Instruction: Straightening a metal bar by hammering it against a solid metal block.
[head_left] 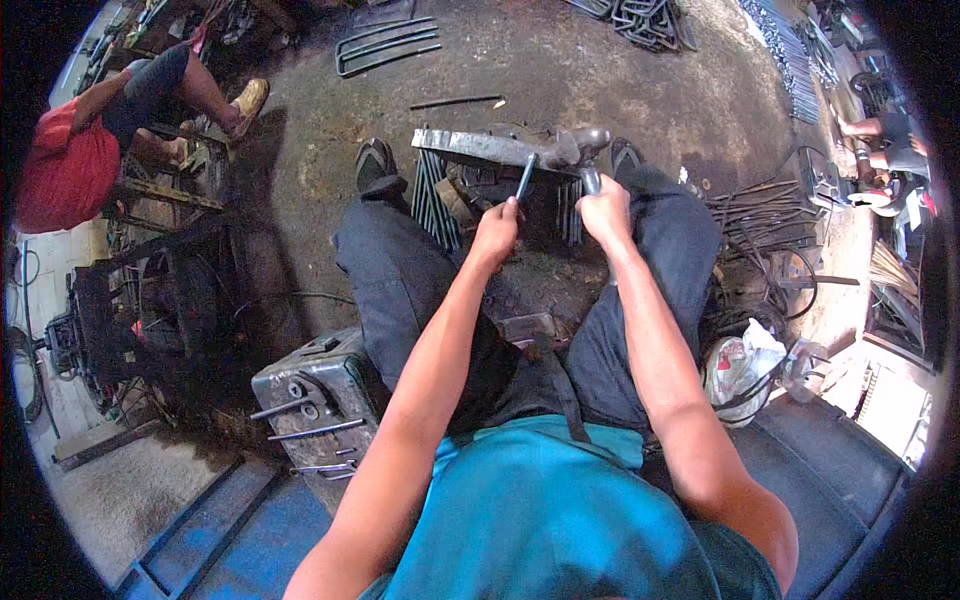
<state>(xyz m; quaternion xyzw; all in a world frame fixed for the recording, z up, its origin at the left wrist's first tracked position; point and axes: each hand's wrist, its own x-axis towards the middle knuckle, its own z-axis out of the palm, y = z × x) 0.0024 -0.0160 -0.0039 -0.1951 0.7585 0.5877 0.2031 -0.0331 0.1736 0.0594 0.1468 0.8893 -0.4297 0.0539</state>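
Observation:
My left hand [495,235] is closed around a short metal rod [526,176], whose far end rests against a long steel anvil bar [470,146] in front of my knees. In my right hand [605,212] is the handle of a hammer [580,146]; its head is at the right end of the bar, and I cannot tell if they touch. Below the bar, a bundle of thin metal rods [432,195] leans between my legs, beside a wooden block [456,203]. More rods [570,212] show between my hands. My palms hide the gripped ends.
Beyond the bar lie a loose rod [455,102], bent U-shaped rods [388,47] and a heap of bent rods [645,22]. A scuffed metal box [315,385] stands at my left. Rods are piled [755,215] at right. A person in red [68,170] sits at left; another person [890,155] is far right.

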